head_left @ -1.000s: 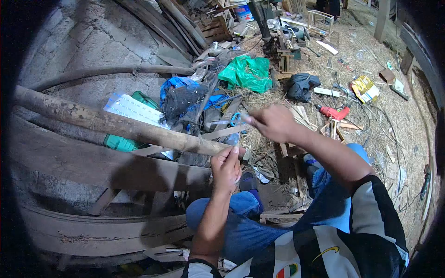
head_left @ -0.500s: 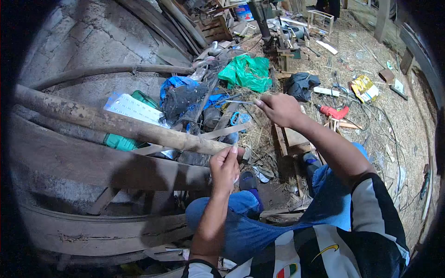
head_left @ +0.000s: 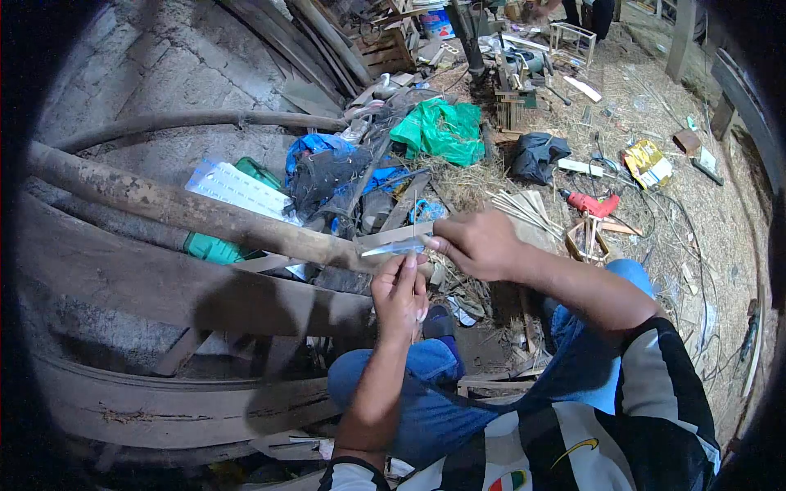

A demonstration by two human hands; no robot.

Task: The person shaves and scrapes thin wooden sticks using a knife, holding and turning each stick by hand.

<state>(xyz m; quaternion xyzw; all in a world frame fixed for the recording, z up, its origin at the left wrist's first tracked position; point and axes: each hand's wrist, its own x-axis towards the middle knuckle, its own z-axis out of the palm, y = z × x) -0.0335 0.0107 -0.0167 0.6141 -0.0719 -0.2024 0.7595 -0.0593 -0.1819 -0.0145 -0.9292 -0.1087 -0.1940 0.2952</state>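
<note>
My left hand [head_left: 399,296] is closed in a pinch round the lower end of a thin upright stick [head_left: 414,214], just beside the end of a bamboo pole [head_left: 221,219]. My right hand [head_left: 475,245] is closed on a knife, whose pale blade [head_left: 391,248] points left and lies across or very near the stick, just above my left fingertips. A flat wooden strip [head_left: 393,236] shows behind the blade. The knife's handle is mostly hidden in my right fingers.
Beyond my hands lie a green plastic bag [head_left: 442,132] and a black bag [head_left: 538,156]. To the right are thin sticks [head_left: 528,210], a red power tool [head_left: 591,203] and cables. Part of another person [head_left: 602,16] shows at the top.
My right hand has come down and left, bringing the blade to the stick above my left hand. The thin sticks it was covering now show. Another person's hand has appeared at the top.
</note>
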